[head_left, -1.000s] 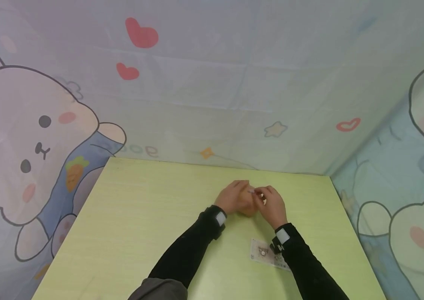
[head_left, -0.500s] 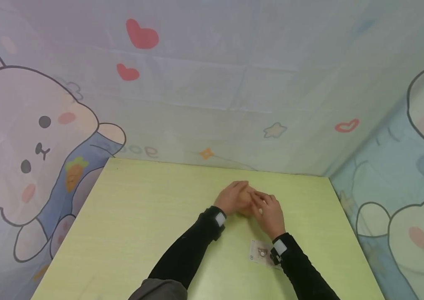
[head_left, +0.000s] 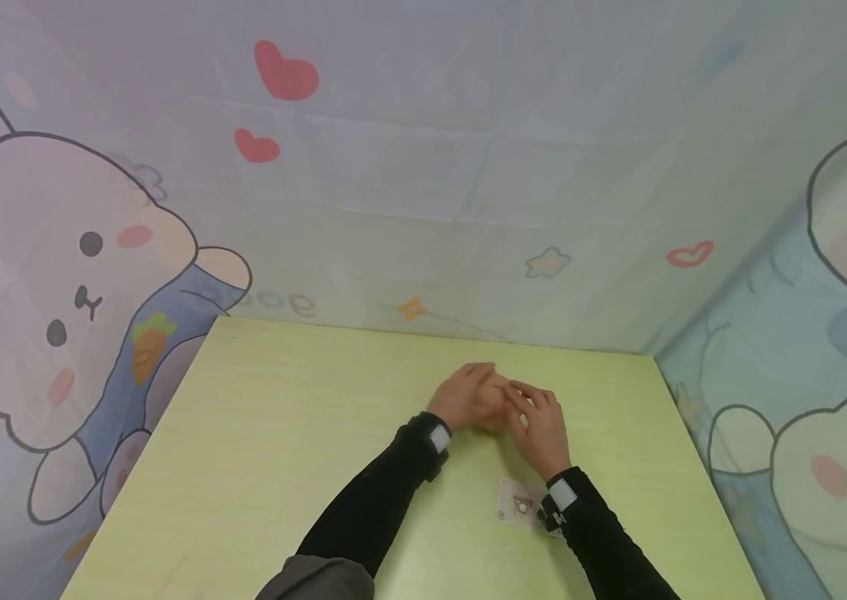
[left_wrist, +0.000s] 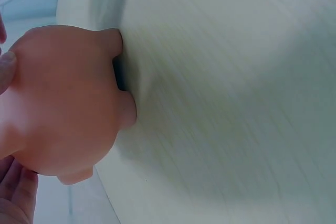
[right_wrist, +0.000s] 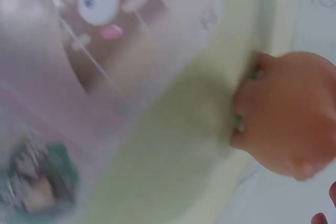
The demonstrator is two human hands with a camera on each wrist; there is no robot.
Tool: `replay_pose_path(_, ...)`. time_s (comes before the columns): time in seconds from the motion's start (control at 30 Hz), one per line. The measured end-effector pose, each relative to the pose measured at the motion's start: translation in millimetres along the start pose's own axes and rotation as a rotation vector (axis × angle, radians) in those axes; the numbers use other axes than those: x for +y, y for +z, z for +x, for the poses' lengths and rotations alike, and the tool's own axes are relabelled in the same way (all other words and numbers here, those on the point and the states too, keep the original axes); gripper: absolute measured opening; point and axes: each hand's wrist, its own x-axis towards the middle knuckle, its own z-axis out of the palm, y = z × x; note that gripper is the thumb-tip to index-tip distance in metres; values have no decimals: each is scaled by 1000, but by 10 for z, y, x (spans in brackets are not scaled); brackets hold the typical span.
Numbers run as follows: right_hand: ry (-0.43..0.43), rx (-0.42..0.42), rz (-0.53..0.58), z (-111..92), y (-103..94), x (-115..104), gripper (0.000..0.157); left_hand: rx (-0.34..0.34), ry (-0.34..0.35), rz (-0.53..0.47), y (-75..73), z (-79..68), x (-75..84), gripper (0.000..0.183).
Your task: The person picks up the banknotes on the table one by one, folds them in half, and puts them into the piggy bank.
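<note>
An orange-pink piggy bank [left_wrist: 68,98] stands on its short legs on the table, seen at the left of the left wrist view and the right of the right wrist view [right_wrist: 294,114]. My left hand [head_left: 461,398] grips it from the left, with fingers [left_wrist: 18,195] around its far side. Over its top, the bent fingers of my right hand [head_left: 543,429] meet it from the right. Whether anything sits between those fingertips is hidden. A printed paper note with a brown bear [head_left: 519,505] lies flat, partly under the right wrist.
The pale yellow table [head_left: 303,442] ends at a printed cloth backdrop [head_left: 408,175] behind and at the sides. Both wrists carry black bands with small cameras.
A small whitish thing pinched by the right fingers above the piggy bank is no longer seen. The right hand has shifted slightly left and down onto its top. The left hand keeps its hold.
</note>
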Motion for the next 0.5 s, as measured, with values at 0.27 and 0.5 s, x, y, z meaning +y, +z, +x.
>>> replay_pose_path(0.27,16,10,55,59,-368,-40,33,-45,-2,-52,-76,-21,-6,74)
replay_pose_path(0.5,20,-191,0,-225,-654,-62,35,-24,86,-3,-265,-75,17,66)
